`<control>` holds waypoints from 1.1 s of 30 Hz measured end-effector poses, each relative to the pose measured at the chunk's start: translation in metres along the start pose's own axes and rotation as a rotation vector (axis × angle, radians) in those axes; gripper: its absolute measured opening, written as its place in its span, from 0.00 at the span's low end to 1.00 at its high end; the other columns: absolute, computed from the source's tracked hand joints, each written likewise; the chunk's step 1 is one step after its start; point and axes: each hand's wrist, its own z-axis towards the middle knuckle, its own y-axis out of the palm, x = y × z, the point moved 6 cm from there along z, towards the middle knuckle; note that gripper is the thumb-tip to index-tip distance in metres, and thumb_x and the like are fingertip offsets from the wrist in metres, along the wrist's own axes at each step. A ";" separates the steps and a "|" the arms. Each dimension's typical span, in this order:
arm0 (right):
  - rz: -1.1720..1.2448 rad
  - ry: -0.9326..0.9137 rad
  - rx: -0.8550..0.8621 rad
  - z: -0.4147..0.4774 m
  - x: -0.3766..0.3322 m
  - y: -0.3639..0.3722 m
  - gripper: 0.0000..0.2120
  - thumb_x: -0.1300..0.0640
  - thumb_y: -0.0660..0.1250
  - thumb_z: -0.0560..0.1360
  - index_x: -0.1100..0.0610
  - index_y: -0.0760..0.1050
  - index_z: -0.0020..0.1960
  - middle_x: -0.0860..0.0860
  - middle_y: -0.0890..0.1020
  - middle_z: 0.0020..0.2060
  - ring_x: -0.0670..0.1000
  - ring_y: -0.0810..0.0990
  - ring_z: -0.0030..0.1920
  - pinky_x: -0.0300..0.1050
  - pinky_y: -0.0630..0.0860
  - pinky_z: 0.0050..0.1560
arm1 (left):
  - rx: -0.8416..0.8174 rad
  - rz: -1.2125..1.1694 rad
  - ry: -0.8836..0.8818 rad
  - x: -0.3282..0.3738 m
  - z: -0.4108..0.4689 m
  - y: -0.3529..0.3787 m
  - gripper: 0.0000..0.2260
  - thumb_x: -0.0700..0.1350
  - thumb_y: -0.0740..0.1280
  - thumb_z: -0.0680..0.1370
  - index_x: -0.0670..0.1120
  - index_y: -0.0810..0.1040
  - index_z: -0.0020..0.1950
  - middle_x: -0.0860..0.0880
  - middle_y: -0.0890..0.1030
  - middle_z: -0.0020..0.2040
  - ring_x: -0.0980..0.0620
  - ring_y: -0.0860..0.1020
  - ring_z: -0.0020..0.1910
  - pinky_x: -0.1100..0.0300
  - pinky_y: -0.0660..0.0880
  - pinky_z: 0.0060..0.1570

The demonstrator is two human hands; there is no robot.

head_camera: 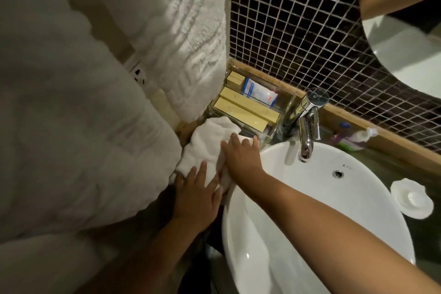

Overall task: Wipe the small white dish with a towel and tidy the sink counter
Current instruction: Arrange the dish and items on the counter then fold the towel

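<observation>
Head view | I keep both hands flat and open, left hand [196, 194] and right hand [241, 156], on the towel [205, 148], left of the sink [334, 198] | small white dish [412, 198] on the bench at far right, right hand nearer.

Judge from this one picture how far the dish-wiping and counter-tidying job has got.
Possibly done: the small white dish sits alone on the counter right of the basin, nobody touching it; whether it was wiped cannot be told. In hand: the left hand and right hand press flat on the towel left of the basin. Left: small items behind the tap lie loose.
</observation>
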 end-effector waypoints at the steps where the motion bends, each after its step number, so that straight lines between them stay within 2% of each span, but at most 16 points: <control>1: 0.012 -0.006 0.021 -0.003 -0.006 -0.003 0.33 0.44 0.72 0.74 0.52 0.65 0.74 0.59 0.71 0.70 0.63 0.74 0.64 0.66 0.70 0.67 | 0.023 0.002 -0.001 -0.005 0.001 -0.009 0.24 0.61 0.48 0.81 0.58 0.61 0.77 0.46 0.59 0.79 0.41 0.62 0.75 0.37 0.54 0.73; 2: 0.033 -0.035 0.050 -0.005 -0.014 -0.006 0.35 0.45 0.73 0.72 0.52 0.65 0.75 0.59 0.72 0.69 0.62 0.74 0.62 0.61 0.75 0.60 | 0.047 0.002 -0.007 -0.009 0.003 -0.016 0.23 0.60 0.53 0.81 0.57 0.64 0.75 0.48 0.64 0.78 0.43 0.66 0.73 0.39 0.57 0.71; 4: 0.092 -0.115 0.099 -0.005 -0.027 -0.008 0.35 0.46 0.72 0.72 0.52 0.65 0.75 0.58 0.72 0.69 0.61 0.74 0.61 0.55 0.77 0.53 | 0.069 -0.025 -0.028 -0.013 0.009 -0.021 0.25 0.59 0.58 0.79 0.55 0.63 0.76 0.50 0.65 0.77 0.45 0.64 0.74 0.44 0.58 0.72; 7: 0.204 -0.117 0.031 0.002 -0.029 0.005 0.30 0.47 0.68 0.78 0.52 0.64 0.76 0.58 0.66 0.76 0.61 0.69 0.70 0.57 0.74 0.63 | 0.030 -0.058 -0.040 -0.009 0.014 -0.004 0.29 0.59 0.55 0.81 0.53 0.52 0.80 0.49 0.49 0.81 0.44 0.47 0.79 0.42 0.51 0.76; 10: 0.191 -0.033 -0.055 0.000 -0.025 0.021 0.32 0.47 0.66 0.80 0.53 0.59 0.79 0.58 0.63 0.78 0.61 0.66 0.74 0.58 0.69 0.71 | -0.001 -0.058 -0.055 -0.001 0.006 0.024 0.33 0.59 0.54 0.80 0.52 0.42 0.80 0.46 0.37 0.80 0.42 0.35 0.78 0.38 0.45 0.75; 15: 0.284 0.098 -0.051 -0.006 -0.026 0.020 0.26 0.48 0.67 0.80 0.54 0.65 0.74 0.56 0.72 0.70 0.57 0.74 0.65 0.53 0.75 0.64 | -0.001 -0.034 -0.035 -0.004 0.013 0.037 0.42 0.63 0.57 0.78 0.53 0.28 0.76 0.44 0.34 0.79 0.39 0.34 0.77 0.36 0.46 0.74; 19: 0.404 0.116 -0.040 -0.005 -0.025 0.019 0.25 0.49 0.67 0.80 0.53 0.65 0.75 0.55 0.71 0.72 0.56 0.72 0.68 0.52 0.72 0.68 | -0.007 -0.033 -0.046 -0.007 0.023 0.041 0.46 0.65 0.59 0.77 0.52 0.24 0.74 0.44 0.34 0.79 0.39 0.35 0.77 0.36 0.41 0.74; 21: 0.376 0.098 -0.066 0.002 -0.025 0.015 0.24 0.52 0.69 0.79 0.54 0.68 0.73 0.56 0.72 0.69 0.57 0.73 0.67 0.51 0.73 0.65 | -0.026 -0.042 -0.075 -0.008 0.030 0.041 0.46 0.65 0.59 0.76 0.52 0.24 0.74 0.44 0.33 0.79 0.39 0.34 0.77 0.36 0.38 0.73; 24: 0.315 0.111 -0.052 0.009 -0.019 -0.006 0.07 0.57 0.69 0.78 0.57 0.80 0.56 0.55 0.82 0.53 0.53 0.81 0.50 0.43 0.72 0.48 | -0.082 0.002 -0.069 -0.006 0.035 0.037 0.40 0.63 0.57 0.78 0.53 0.33 0.77 0.45 0.33 0.78 0.38 0.37 0.77 0.36 0.42 0.72; 26: 0.216 0.077 -0.044 0.006 -0.017 -0.019 0.05 0.60 0.66 0.80 0.59 0.81 0.50 0.55 0.83 0.48 0.53 0.80 0.44 0.44 0.69 0.43 | -0.077 -0.041 -0.056 -0.007 0.031 0.023 0.33 0.59 0.59 0.80 0.54 0.47 0.80 0.47 0.44 0.80 0.41 0.45 0.79 0.39 0.49 0.73; 28: 0.124 0.005 0.017 -0.001 -0.020 -0.028 0.06 0.63 0.64 0.80 0.60 0.81 0.50 0.56 0.82 0.47 0.56 0.80 0.47 0.47 0.69 0.42 | 0.011 -0.126 -0.065 -0.011 0.023 0.002 0.23 0.52 0.63 0.81 0.53 0.66 0.75 0.50 0.63 0.78 0.47 0.61 0.76 0.43 0.64 0.70; 30: 0.115 -0.036 0.081 -0.010 -0.023 -0.030 0.05 0.61 0.67 0.78 0.59 0.80 0.52 0.57 0.80 0.49 0.57 0.78 0.50 0.49 0.72 0.44 | 0.141 -0.258 -0.081 -0.016 0.010 -0.018 0.14 0.46 0.69 0.79 0.50 0.78 0.65 0.50 0.80 0.65 0.49 0.77 0.64 0.48 0.75 0.59; 31: 0.134 -0.032 0.103 -0.012 -0.023 -0.027 0.07 0.59 0.69 0.77 0.58 0.79 0.55 0.57 0.79 0.51 0.57 0.76 0.52 0.50 0.74 0.47 | 0.198 -0.303 -0.063 -0.017 0.004 -0.023 0.13 0.44 0.72 0.76 0.48 0.81 0.60 0.48 0.83 0.59 0.49 0.81 0.58 0.49 0.78 0.54; 33: 0.174 0.014 0.113 -0.012 -0.022 -0.019 0.14 0.53 0.72 0.76 0.55 0.79 0.60 0.57 0.76 0.58 0.57 0.74 0.56 0.52 0.76 0.53 | 0.257 -0.305 -0.005 -0.014 -0.007 -0.029 0.15 0.41 0.77 0.72 0.46 0.83 0.58 0.47 0.85 0.55 0.48 0.83 0.54 0.48 0.81 0.49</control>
